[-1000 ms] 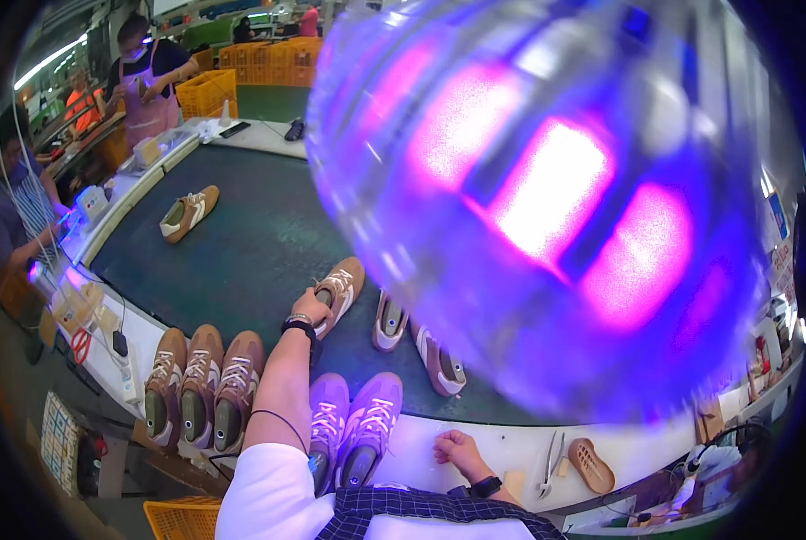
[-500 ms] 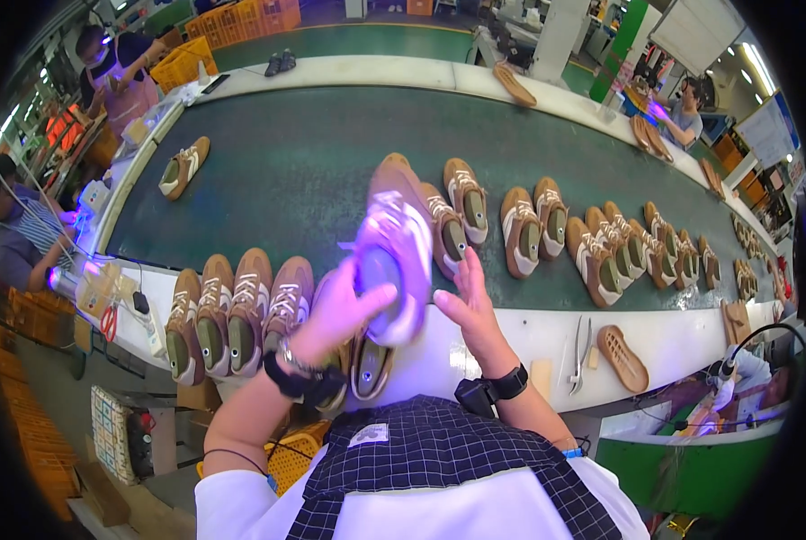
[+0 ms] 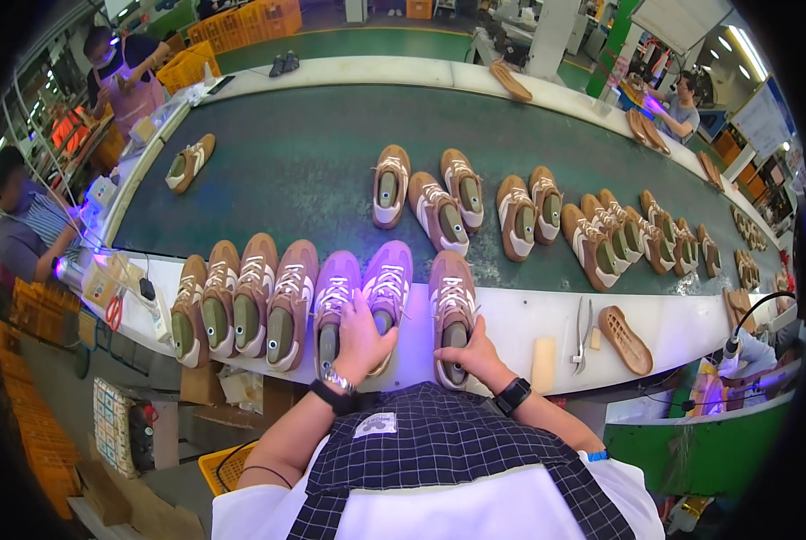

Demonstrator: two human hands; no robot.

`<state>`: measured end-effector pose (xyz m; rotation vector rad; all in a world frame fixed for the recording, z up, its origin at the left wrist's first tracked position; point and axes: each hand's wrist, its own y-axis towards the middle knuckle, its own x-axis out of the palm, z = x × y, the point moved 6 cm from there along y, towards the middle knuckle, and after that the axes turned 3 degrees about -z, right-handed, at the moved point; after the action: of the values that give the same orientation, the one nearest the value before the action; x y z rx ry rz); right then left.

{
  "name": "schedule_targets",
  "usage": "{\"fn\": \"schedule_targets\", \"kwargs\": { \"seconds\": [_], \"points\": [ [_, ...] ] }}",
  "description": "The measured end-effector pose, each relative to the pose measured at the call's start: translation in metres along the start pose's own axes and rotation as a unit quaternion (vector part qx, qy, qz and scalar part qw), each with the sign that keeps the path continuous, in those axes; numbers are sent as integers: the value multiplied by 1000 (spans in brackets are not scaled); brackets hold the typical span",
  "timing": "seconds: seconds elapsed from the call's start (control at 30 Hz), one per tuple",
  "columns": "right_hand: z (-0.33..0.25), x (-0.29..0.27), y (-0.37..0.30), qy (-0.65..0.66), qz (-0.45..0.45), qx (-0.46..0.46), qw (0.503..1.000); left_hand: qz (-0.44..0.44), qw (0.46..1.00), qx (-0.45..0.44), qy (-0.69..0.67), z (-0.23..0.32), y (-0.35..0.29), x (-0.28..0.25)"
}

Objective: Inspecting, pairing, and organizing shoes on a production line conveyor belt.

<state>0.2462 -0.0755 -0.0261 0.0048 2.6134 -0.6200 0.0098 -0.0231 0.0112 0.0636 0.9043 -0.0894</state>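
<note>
Brown suede sneakers with white stripes and laces stand in a row along the white ledge in front of me. My left hand [image 3: 364, 340] closes over the tongue and opening of a sneaker [image 3: 389, 270] lit purple; its fingers partly hide the opening. Beside it on the left is another purple-lit sneaker [image 3: 335, 288]. My right hand [image 3: 480, 356] grips the heel end of a separate sneaker [image 3: 452, 283], thumb across its opening and fingers along its right side. Green shoe forms show inside the sneakers. Both gripped sneakers rest on the ledge, toes pointing away from me.
More sneakers [image 3: 391, 184] stand on the dark green belt [image 3: 277, 162], several towards the right. A loose brown sole [image 3: 625, 340], metal pincers [image 3: 583, 337] and a pale block [image 3: 543, 364] lie on the ledge at right. Red scissors [image 3: 113, 310] lie at left. Co-workers sit beyond both sides.
A blurred sneaker raised in my left hand is now down on the ledge. My right hand, previously open and free, has come down onto a sneaker. The belt sneaker behind is uncovered.
</note>
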Motion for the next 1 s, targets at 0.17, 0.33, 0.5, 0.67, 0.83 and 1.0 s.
{"fn": "schedule_targets", "kwargs": {
  "seconds": [0.17, 0.33, 0.5, 0.67, 0.83, 1.0],
  "points": [
    [1, -2, 15, 98, -28, -44, 994, -25, 999, 10, 31, 6, 6, 5],
    [13, -2, 21, 138, -17, -68, 988, -16, 996, 72, 48, 9, -12, 18],
    [7, -3, 19, 101, 0, -70, 992, -110, 970, -45, -213, -12, -12, 39],
    [-5, -13, 11, 286, -85, -64, 952, -206, 837, -138, -488, -21, -9, 31],
    [-9, -14, 1, 513, -157, -39, 843, -242, 706, -163, -645, -15, -9, 4],
    [1, -8, 5, 538, -192, -11, 821, -245, 654, -184, -691, -28, -10, 5]
  ]
}}
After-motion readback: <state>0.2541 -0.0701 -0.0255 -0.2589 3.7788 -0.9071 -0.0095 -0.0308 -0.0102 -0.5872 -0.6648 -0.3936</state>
